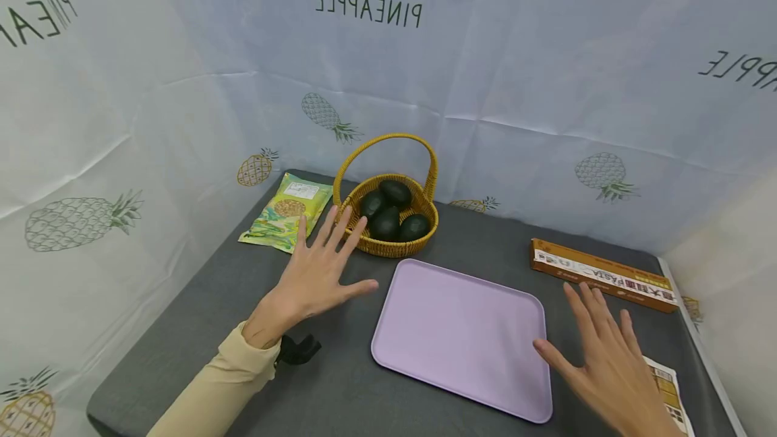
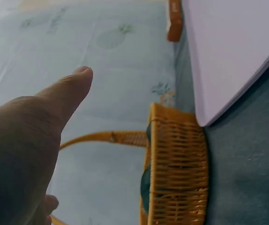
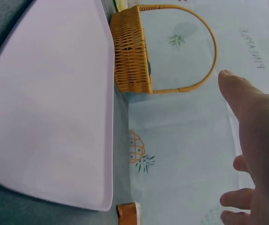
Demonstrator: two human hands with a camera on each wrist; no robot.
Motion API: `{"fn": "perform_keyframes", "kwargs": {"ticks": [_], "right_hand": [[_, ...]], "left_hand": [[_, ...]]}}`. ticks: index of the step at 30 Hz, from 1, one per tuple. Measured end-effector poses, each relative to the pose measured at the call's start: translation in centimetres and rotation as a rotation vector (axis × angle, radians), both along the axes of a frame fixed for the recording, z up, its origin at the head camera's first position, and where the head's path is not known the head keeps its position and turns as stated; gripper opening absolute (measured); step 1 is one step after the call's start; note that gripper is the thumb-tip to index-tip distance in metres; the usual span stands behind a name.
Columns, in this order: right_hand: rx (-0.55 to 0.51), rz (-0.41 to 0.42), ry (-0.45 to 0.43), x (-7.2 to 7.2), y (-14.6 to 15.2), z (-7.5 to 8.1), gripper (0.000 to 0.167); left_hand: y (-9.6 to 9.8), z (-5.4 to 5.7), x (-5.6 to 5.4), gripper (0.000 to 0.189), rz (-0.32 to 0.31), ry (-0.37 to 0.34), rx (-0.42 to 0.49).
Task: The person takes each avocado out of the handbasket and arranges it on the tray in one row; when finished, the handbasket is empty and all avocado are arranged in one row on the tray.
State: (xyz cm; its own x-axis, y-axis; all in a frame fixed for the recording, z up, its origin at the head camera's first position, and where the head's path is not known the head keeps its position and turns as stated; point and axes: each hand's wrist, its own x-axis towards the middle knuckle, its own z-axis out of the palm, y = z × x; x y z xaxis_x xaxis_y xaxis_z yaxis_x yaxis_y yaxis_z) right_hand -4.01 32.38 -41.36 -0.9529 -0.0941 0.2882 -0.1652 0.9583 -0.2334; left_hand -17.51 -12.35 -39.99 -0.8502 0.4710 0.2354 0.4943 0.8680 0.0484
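My left hand [image 1: 315, 278] is held with fingers spread, in front of the yellow wicker basket [image 1: 388, 248] and the green-yellow bag [image 1: 291, 211]; nothing is in it. Several dark green avocados [image 1: 385, 224] lie in the basket under its arched handle. Over the right side of the table hangs my right hand [image 1: 613, 363], fingers apart and holding nothing. A lilac tray [image 1: 464, 336] lies flat between the two hands. In the left wrist view the thumb [image 2: 71, 91] stands out near the basket [image 2: 179, 164]; the right wrist view shows the tray [image 3: 49, 103] beside the right hand [image 3: 261, 140].
A brown pasta box [image 1: 603, 275] lies at the back right of the grey table [image 1: 206, 336]. Partly hidden by the right hand is a printed packet [image 1: 670, 390]. White cloth with pineapple prints [image 1: 510, 73] hangs behind and along the sides. A black strap [image 1: 297, 349] shows by the left wrist.
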Motion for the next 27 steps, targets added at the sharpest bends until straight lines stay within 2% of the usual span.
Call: {"fn": "perform_keyframes", "kwargs": {"ticks": [3, 5, 9, 14, 16, 19, 21, 23, 27], "right_hand": [[-0.019, 0.028, 0.013, -0.9, -0.5, 0.5, 0.107], [-0.036, 0.041, 0.003, -1.6, -1.0, 1.0, 0.106], [-0.097, 0.052, -0.078, -3.3, -2.3, 1.9, 0.104], [-0.196, 0.068, -0.207, -5.8, -4.3, 2.6, 0.101], [-0.242, 0.095, -0.219, -6.8, -5.2, 2.6, 0.1], [-0.287, 0.155, -0.186, -8.5, -6.5, 2.5, 0.095], [-0.3, 0.192, -0.167, -9.8, -7.4, 2.5, 0.092], [-0.307, 0.215, -0.17, -11.0, -8.2, 2.6, 0.089], [-0.323, 0.245, -0.231, -13.8, -10.0, 3.0, 0.087]], "left_hand": [[-0.5, 0.4, -1.0, 0.114, 0.038, -0.026, 0.094], [-0.8, 0.7, -1.7, 0.115, 0.059, -0.064, 0.192], [-1.4, 0.9, -3.7, 0.114, 0.085, -0.18, 0.453], [-1.8, 0.7, -6.2, 0.107, 0.1, -0.326, 0.795], [-1.9, 0.5, -7.1, 0.102, 0.106, -0.367, 0.909], [-2.0, 0.0, -7.9, 0.087, 0.133, -0.411, 1.054], [-2.0, -0.4, -8.3, 0.076, 0.15, -0.422, 1.122], [-1.9, -0.8, -8.6, 0.065, 0.168, -0.403, 1.175], [-1.9, -1.6, -9.1, 0.051, 0.177, -0.314, 1.227]]}}
